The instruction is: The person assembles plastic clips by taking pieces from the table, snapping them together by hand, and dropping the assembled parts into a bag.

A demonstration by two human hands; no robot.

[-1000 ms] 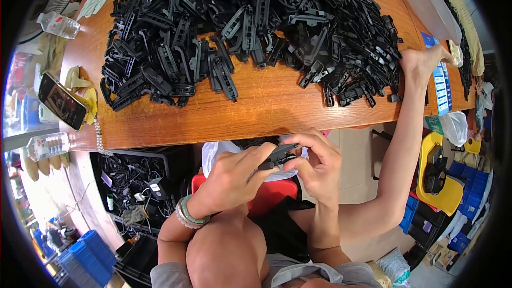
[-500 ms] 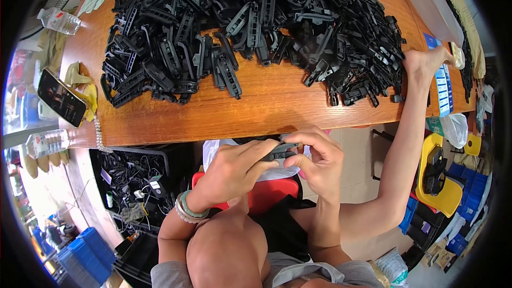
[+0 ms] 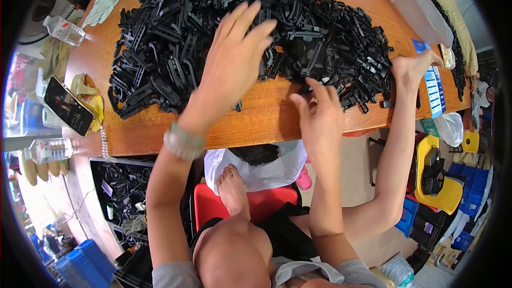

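My left hand [image 3: 232, 61] is stretched over a big heap of long black plastic clip-like parts [image 3: 173, 66], its fingers spread and nothing visible in them. The hand hides part of the heap beneath it. By the front of a second heap of smaller black plastic pieces [image 3: 352, 48], my right hand [image 3: 322, 120] hovers above the table edge. Its thumb stands apart from the loosely curled fingers, and no part shows between them. Below the table edge, a white plastic bag [image 3: 277, 173] holds more black parts [image 3: 253, 153].
A wooden table [image 3: 256, 112] bears both heaps. At its left stand a propped phone [image 3: 68, 105] and plastic bottles [image 3: 65, 31]. My bare foot [image 3: 408, 69] rests on its right side near a translucent basin [image 3: 418, 8]. A red stool [image 3: 208, 205] is under the bag.
Both hands held a dark plastic part together below the table edge; it is in neither hand now. The left hand has moved up over the long parts, the right toward the small pieces.
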